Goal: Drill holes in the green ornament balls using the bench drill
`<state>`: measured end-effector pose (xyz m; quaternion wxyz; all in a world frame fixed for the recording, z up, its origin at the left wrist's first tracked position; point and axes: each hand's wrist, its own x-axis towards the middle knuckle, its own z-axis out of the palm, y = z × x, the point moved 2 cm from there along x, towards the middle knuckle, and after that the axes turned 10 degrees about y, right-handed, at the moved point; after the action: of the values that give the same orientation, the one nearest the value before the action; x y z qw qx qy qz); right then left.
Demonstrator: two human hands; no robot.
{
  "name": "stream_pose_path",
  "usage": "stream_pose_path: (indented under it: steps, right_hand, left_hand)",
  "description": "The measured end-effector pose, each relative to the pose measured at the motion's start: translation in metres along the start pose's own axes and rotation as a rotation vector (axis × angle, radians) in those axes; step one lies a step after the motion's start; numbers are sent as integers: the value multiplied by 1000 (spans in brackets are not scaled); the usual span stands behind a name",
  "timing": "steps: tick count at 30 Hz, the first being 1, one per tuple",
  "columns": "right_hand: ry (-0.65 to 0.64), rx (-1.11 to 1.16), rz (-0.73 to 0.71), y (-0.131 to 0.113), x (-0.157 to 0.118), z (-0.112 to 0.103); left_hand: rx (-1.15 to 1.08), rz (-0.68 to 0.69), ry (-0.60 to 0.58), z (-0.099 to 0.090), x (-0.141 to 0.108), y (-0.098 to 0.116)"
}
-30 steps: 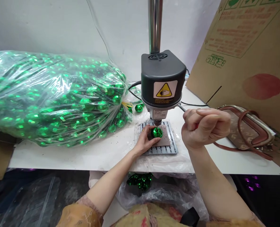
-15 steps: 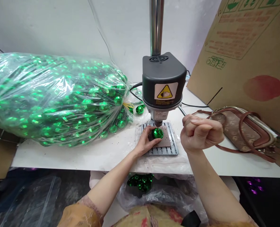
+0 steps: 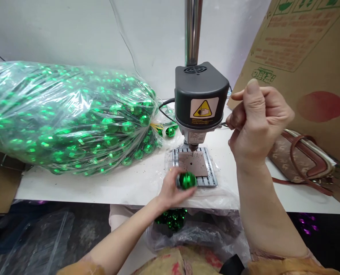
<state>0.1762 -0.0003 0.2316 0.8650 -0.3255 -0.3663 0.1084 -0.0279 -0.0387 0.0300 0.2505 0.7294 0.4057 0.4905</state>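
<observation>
Between the thumb and fingers of my left hand [image 3: 174,189] is a shiny green ball [image 3: 188,180], held above the front edge of the drill press base [image 3: 212,173]. A brown square board [image 3: 200,164] with a small dark hole lies on that base, specks scattered over it. The drill press head [image 3: 202,95] stands above, its thin bit pointing down and apart from the ball. My right hand [image 3: 257,118] is raised at the right of the head, fingers curled by the machine's lever, which is mostly hidden behind them.
A clear bag [image 3: 72,122] full of green balls lies on the left of the white table [image 3: 101,189]. One loose ball [image 3: 170,132] is near its tied neck. At right are a handbag [image 3: 296,152] and a cardboard box [image 3: 307,84]. More green balls [image 3: 172,219] sit in plastic below the table edge.
The green ball has come out from under the bit toward me in my left hand, uncovering the board's hole. My right hand has risen and moved slightly right.
</observation>
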Motion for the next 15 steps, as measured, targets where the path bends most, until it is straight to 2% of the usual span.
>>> stream_pose_path:
  steps: [3,4,6,8,10,11,13,15]
  right_hand:
    - [-2,-2,-17,2,-2,-2]
    - [-1,-1,-20,2,-3,-3]
    - [4,-9,-24,2,-3,-4]
    - [3,-25,-29,2,-2,-4]
    - [-2,-30,-39,2,-2,-4]
    - [-8,-31,-46,2,-3,-5]
    - [-12,-29,-57,3,-3,-5]
    - [-9,-33,-63,4,-3,-6]
  left_hand:
    - [101,261,-359,-14,-59,6]
    - [168,301,-422,-18,-78,4]
    - [269,309,-453,-26,-106,-5]
    - [237,290,-418,-33,-116,-13]
    - [124,273,-338,-38,-100,-16]
    - [89,249,-271,-39,-83,-17]
    - [111,149,-102,-38,-29,-18]
    - [200,4,42,-33,39,-22]
